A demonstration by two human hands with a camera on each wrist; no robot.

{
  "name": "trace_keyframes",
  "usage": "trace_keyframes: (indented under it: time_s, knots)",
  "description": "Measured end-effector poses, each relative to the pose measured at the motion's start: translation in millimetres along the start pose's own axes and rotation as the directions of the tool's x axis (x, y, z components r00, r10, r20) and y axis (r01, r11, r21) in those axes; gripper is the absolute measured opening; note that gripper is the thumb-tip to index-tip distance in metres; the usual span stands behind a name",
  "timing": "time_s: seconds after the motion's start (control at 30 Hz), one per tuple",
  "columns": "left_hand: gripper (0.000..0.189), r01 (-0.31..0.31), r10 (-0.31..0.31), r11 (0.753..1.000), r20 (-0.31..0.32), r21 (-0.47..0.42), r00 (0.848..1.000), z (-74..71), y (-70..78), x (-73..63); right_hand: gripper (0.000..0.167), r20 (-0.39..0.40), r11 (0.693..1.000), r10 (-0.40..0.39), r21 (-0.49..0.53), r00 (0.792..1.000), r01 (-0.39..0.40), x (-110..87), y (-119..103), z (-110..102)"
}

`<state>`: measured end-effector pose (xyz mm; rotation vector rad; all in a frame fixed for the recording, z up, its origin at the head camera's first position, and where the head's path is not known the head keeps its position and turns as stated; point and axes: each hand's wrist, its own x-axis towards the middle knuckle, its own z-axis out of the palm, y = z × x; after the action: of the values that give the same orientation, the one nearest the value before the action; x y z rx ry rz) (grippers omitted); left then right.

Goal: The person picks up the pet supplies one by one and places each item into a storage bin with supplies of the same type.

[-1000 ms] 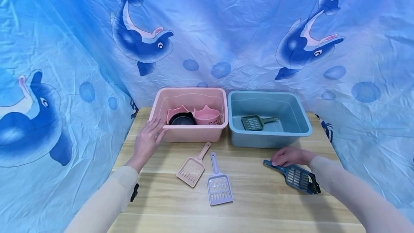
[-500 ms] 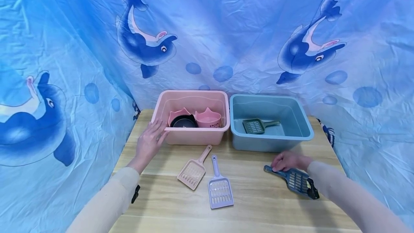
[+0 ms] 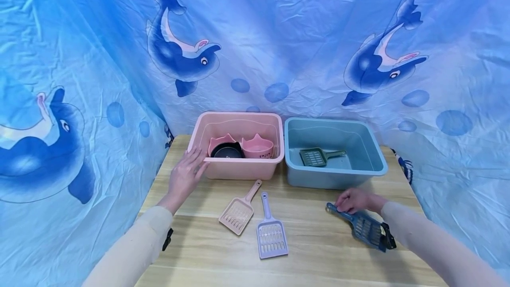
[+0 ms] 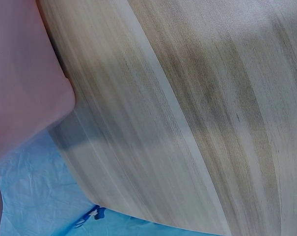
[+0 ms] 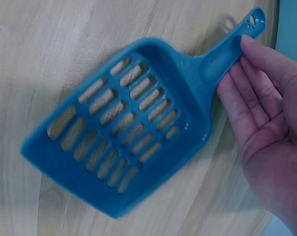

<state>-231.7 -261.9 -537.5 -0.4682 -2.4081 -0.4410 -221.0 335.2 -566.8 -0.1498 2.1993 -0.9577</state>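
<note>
In the head view, my right hand (image 3: 352, 200) pinches the handle of a blue slotted litter scoop (image 3: 365, 229) between thumb and fingers. The right wrist view shows that scoop (image 5: 123, 128) close over the wooden table, its blade angled away from the palm. My left hand (image 3: 184, 176) rests on the front left corner of a pink tub (image 3: 241, 169), fingers fairly straight along the rim. Inside that tub are pink cat-ear bowls (image 3: 256, 147) and a black one (image 3: 227, 150). The left wrist view has only the tub's side (image 4: 30, 83) and the table.
A blue tub (image 3: 334, 180) beside the pink one holds a dark green litter scoop (image 3: 314, 157). On the table (image 3: 311, 260) before the tubs lie a pink-beige scoop (image 3: 237, 214) and a lilac scoop (image 3: 272, 236). A dolphin-printed curtain (image 3: 279, 43) hangs behind and at the sides.
The head view has shifted slightly, so the scene sits a little lower. The blade of the blue scoop has tilted somewhat towards me. My left hand stays at the pink tub.
</note>
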Motion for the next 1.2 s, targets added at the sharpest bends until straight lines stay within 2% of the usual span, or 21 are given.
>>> trace_keyframes:
  time_s: [0.13, 0.37, 0.53, 0.67, 0.77, 0.9, 1.07, 1.2]
  knots:
    - [0.056, 0.000, 0.000, 1.000, -0.009, -0.005, 1.000, 0.2, -0.5, -0.5, 0.019, 0.004, 0.997, -0.017, 0.070, 1.000, 0.017, -3.3, -1.1, -1.2]
    - [0.055, -0.003, 0.003, 1.000, -0.005, 0.002, 1.000, -0.9, -0.2, -1.2, 0.019, 0.036, 0.969, -0.186, 0.172, 0.982, 0.177, -7.8, -6.6, 0.9]
    - [0.051, -0.005, 0.005, 1.000, -0.014, -0.008, 1.000, -2.2, 0.5, -1.8, 0.022, 0.022, 0.947, -0.247, 0.215, 0.969, 0.237, -18.9, -26.4, 7.4]
    - [0.052, -0.013, 0.013, 1.000, -0.018, -0.012, 1.000, -2.4, 0.7, -2.3, 0.026, -0.007, 0.935, -0.246, 0.261, 0.969, 0.239, -31.0, -48.5, 3.1]
    - [0.054, -0.017, 0.016, 1.000, -0.021, -0.015, 1.000, -2.2, 1.3, -3.0, 0.027, -0.026, 0.930, -0.240, 0.280, 0.970, 0.237, -42.8, -68.7, -8.6]
    - [0.052, -0.014, 0.014, 1.000, -0.026, -0.017, 1.000, -2.3, 1.7, -3.3, 0.025, -0.088, 0.927, -0.256, 0.259, 0.963, 0.270, -57.7, -96.9, -34.5]
    - [0.053, -0.016, 0.016, 1.000, -0.026, -0.015, 1.000, -2.1, 1.6, -2.5, 0.022, -0.177, 0.910, -0.300, 0.241, 0.937, 0.337, -69.9, -130.9, -71.2]
    - [0.053, -0.020, 0.020, 1.000, -0.025, -0.009, 0.999, -1.4, 1.1, -2.8, 0.017, -0.270, 0.895, -0.316, 0.235, 0.909, 0.381, -70.6, -155.9, -97.7]
